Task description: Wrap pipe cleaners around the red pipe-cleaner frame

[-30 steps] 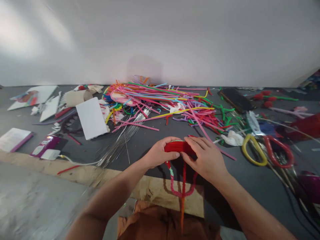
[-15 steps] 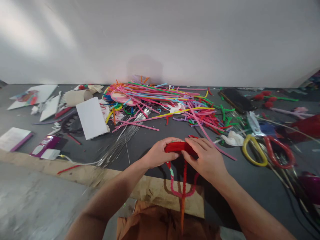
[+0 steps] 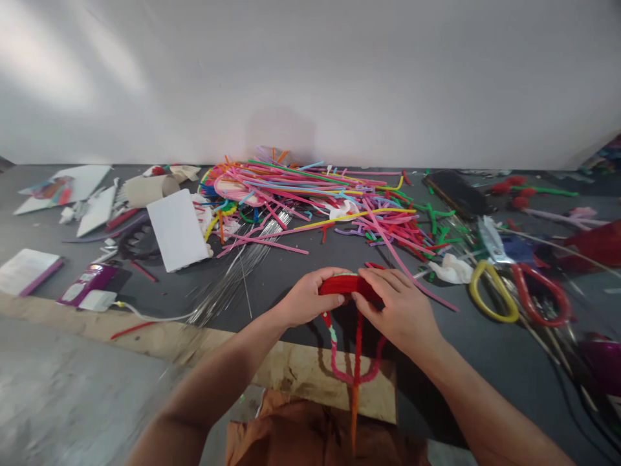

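Between my two hands is a red fuzzy pipe-cleaner piece (image 3: pixel 341 285), a thick curved band held over the table's near side. My left hand (image 3: pixel 310 296) pinches its left end, thumb below and fingers above. My right hand (image 3: pixel 395 301) grips the right end, its fingers lying over the top and covering that part. Below the band hang a red and orange pipe-cleaner stem (image 3: pixel 357 362) and a pink pipe-cleaner loop (image 3: pixel 340 374) that joins the stem low down. A pale green twist shows on the loop's left side.
Many pipe cleaners (image 3: pixel 301 181) lie heaped at the back. Thin metal wires (image 3: pixel 228 278) fan out left of my hands. Scissors (image 3: pixel 495 291) with yellow and red handles lie on the right, near a phone (image 3: pixel 458 194). A white card (image 3: pixel 177 230) and a purple device (image 3: pixel 90 285) are on the left.
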Action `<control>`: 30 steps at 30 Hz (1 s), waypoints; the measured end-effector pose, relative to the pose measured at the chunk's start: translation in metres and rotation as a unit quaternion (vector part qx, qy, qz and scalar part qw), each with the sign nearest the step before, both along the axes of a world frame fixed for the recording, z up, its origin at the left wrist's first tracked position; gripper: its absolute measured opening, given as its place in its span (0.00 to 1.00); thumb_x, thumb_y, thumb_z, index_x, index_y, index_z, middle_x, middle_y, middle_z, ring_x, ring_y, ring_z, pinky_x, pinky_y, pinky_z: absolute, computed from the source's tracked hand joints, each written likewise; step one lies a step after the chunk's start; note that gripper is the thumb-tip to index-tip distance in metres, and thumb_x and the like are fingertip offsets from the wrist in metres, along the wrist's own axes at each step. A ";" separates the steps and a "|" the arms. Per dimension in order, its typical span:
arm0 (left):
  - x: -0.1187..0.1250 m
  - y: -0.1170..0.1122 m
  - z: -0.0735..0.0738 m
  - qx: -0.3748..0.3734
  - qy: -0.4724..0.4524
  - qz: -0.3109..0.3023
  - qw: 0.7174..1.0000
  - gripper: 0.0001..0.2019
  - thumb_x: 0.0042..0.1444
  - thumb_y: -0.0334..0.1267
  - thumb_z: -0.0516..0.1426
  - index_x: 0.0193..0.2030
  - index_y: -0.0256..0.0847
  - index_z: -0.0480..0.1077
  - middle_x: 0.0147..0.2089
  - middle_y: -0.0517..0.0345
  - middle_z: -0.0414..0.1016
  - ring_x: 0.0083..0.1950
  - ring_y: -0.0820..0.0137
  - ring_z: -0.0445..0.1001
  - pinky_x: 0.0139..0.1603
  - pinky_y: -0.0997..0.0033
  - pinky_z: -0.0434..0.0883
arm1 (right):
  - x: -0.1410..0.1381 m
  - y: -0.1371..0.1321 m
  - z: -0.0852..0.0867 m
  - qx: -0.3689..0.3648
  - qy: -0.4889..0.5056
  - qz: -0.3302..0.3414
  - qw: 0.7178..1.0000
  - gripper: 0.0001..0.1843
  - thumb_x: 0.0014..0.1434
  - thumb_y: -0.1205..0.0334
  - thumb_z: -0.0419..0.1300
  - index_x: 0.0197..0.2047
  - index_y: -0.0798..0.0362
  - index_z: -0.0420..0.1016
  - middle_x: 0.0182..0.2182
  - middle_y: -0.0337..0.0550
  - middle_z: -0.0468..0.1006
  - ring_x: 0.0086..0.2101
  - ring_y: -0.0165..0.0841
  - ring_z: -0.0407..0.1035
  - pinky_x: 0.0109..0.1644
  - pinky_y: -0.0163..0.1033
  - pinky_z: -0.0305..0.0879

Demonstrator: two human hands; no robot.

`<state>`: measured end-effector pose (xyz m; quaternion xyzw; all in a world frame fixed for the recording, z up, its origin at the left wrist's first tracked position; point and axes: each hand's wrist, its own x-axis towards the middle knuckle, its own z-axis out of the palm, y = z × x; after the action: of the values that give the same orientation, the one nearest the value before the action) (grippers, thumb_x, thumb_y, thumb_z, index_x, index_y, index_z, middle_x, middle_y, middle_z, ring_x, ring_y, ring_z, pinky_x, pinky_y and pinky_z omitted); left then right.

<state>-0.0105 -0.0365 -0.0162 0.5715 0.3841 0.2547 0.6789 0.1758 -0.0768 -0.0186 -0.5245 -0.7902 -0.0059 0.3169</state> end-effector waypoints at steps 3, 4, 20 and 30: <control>0.000 0.001 -0.001 0.007 0.001 -0.004 1.000 0.20 0.49 0.34 0.60 0.51 0.38 0.68 0.46 0.55 0.74 0.45 0.69 0.72 0.49 0.72 0.66 | 0.000 0.000 -0.002 -0.007 0.000 -0.006 1.000 0.17 0.58 0.59 0.56 0.48 0.57 0.74 0.41 0.51 0.79 0.42 0.42 0.72 0.48 0.47 0.69; 0.000 0.001 -0.001 0.011 0.005 -0.006 1.000 0.21 0.49 0.35 0.60 0.51 0.38 0.67 0.47 0.54 0.74 0.46 0.69 0.72 0.48 0.72 0.67 | 0.000 0.000 -0.002 -0.015 0.002 -0.004 1.000 0.18 0.58 0.58 0.56 0.49 0.56 0.73 0.41 0.52 0.79 0.43 0.42 0.71 0.48 0.48 0.69; -0.015 0.012 -0.004 0.400 0.326 -0.050 0.855 0.20 0.51 0.40 0.60 0.52 0.40 0.68 0.50 0.52 0.72 0.52 0.62 0.68 0.55 0.62 0.64 | 0.050 0.013 -0.002 -0.096 0.179 -0.110 0.973 0.14 0.61 0.61 0.50 0.45 0.52 0.73 0.40 0.47 0.79 0.39 0.37 0.74 0.42 0.43 0.70; -0.003 0.008 -0.014 0.487 0.349 -0.047 0.799 0.12 0.58 0.39 0.56 0.47 0.40 0.71 0.45 0.53 0.74 0.47 0.66 0.70 0.53 0.62 0.64 | 0.047 0.007 0.005 -0.253 0.026 -0.012 0.967 0.16 0.57 0.59 0.57 0.49 0.52 0.72 0.43 0.46 0.78 0.40 0.38 0.73 0.43 0.42 0.69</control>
<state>-0.0132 -0.0283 -0.0304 0.8943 0.3934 0.1594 0.1420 0.2226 -0.0696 -0.0141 -0.5970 -0.7514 0.2034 0.1942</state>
